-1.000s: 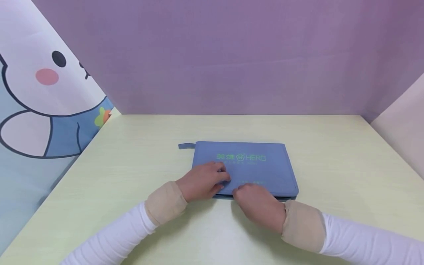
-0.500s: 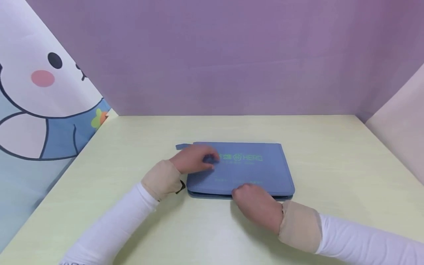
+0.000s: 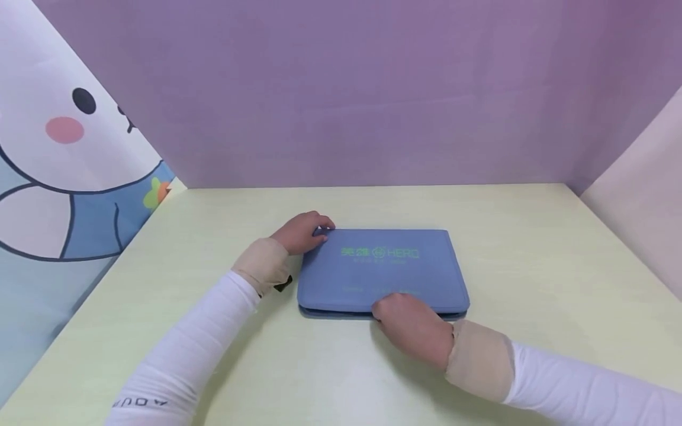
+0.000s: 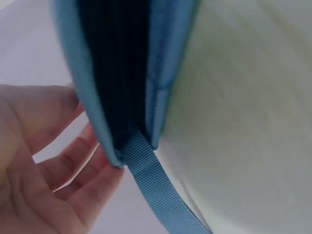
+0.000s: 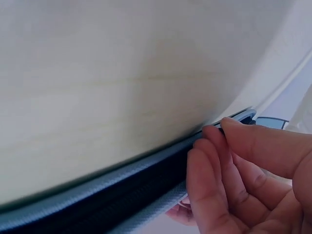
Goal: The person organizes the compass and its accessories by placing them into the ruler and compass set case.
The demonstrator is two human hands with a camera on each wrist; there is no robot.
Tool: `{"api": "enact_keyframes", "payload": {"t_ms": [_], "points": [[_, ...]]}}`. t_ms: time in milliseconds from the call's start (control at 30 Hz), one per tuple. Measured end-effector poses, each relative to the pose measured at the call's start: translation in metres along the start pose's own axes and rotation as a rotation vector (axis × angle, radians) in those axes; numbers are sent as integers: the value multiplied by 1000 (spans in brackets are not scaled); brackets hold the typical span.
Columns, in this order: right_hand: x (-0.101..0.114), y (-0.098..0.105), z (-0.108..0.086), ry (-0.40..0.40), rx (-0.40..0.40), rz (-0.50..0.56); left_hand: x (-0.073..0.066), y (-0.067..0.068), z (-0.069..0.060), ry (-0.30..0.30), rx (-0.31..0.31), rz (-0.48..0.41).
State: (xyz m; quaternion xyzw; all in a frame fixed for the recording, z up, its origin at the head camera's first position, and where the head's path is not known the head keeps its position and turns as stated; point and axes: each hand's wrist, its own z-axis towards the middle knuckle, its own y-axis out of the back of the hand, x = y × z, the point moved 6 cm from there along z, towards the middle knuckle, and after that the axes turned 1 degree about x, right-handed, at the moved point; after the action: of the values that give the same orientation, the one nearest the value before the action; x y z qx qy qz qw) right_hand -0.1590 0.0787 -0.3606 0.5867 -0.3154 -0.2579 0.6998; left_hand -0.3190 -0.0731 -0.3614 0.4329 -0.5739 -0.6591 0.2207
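Note:
A blue zip case [image 3: 383, 272] with green lettering lies flat on the table, its front edge parted along a dark gap. At its far left corner is my left hand [image 3: 302, 232]. In the left wrist view, the left fingers [image 4: 92, 187] touch the outside of the cover, beside a blue woven strap [image 4: 156, 183]. My right hand [image 3: 412, 328] is at the middle of the front edge. In the right wrist view, its thumb and forefinger pinch a small dark zipper pull [image 5: 222, 130], mostly hidden by the fingertips. The dark opening [image 5: 146, 187] runs along the edge beside them.
The pale table [image 3: 224, 219] surrounds the case. A purple backdrop [image 3: 373, 94] rises behind it, and a cartoon-printed sheet [image 3: 37, 160] stands on the left. A pale panel [image 3: 650, 201] borders the right side.
My left hand has moved from the front left part of the cover up to the far left corner. The right hand stays pinching at the front edge.

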Motion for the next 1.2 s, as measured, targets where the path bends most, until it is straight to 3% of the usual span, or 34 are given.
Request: {"api": "enact_keyframes", "payload": {"t_ms": [167, 500, 800, 1000, 1200], "points": [[-16, -1, 2, -73, 41, 16, 5, 5, -6, 47, -11, -14], [-68, 2, 16, -178, -25, -56, 5, 8, -30, 123, -6, 56], [-119, 7, 30, -189, -67, -149, -31, -2, -54, 78, -8, 82], [-148, 7, 38, -232, -60, -112, -55, -13, -58, 112, -36, 41], [-160, 8, 38, -250, -69, -110, -71, -17, -57, 68, -97, 64]]}}
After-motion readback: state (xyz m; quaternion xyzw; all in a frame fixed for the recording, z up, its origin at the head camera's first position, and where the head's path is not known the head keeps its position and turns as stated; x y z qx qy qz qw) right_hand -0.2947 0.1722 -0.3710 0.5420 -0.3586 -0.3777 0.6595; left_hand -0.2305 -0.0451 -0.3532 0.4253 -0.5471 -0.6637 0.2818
